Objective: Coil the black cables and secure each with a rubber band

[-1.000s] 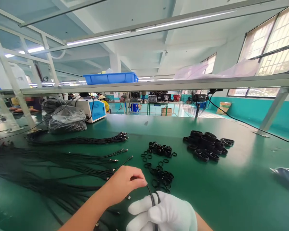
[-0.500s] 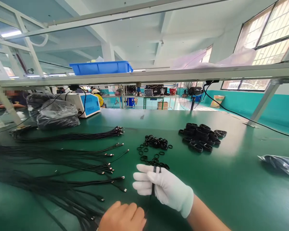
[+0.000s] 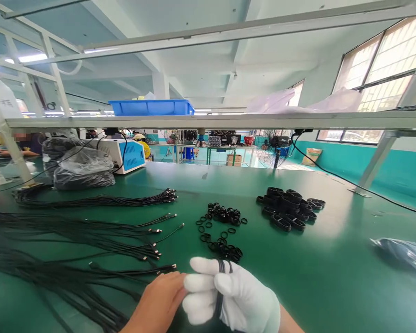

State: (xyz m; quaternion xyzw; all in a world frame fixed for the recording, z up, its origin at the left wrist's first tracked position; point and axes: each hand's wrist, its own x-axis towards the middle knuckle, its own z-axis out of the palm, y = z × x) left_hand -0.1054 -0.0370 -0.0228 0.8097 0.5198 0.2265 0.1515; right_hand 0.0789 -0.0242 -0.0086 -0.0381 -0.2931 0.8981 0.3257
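Observation:
My right hand (image 3: 229, 293), in a white glove, is closed around a black cable (image 3: 219, 303). Dark strands of it cross the index finger and run down the palm under the thumb. Close against its left side is my bare left hand (image 3: 161, 296), whose fingertips are hidden behind the gloved fingers. Just beyond the hands lies a pile of small black rings (image 3: 225, 250), with a second pile of rings (image 3: 225, 213) farther back. Long black cables (image 3: 104, 252) with metal plugs spread over the left of the table.
Coiled black cables (image 3: 287, 206) are heaped at the right on the green table (image 3: 319, 277). A clear bag (image 3: 402, 254) lies at the right edge. Bagged goods (image 3: 85, 169) and a blue-white machine (image 3: 125, 155) stand back left. A shelf (image 3: 222, 121) overhead carries a blue tray (image 3: 152, 107).
My left hand has moved up, its fingers passing behind the right glove. My right hand has come lower and nearer. The view has tilted slightly upward.

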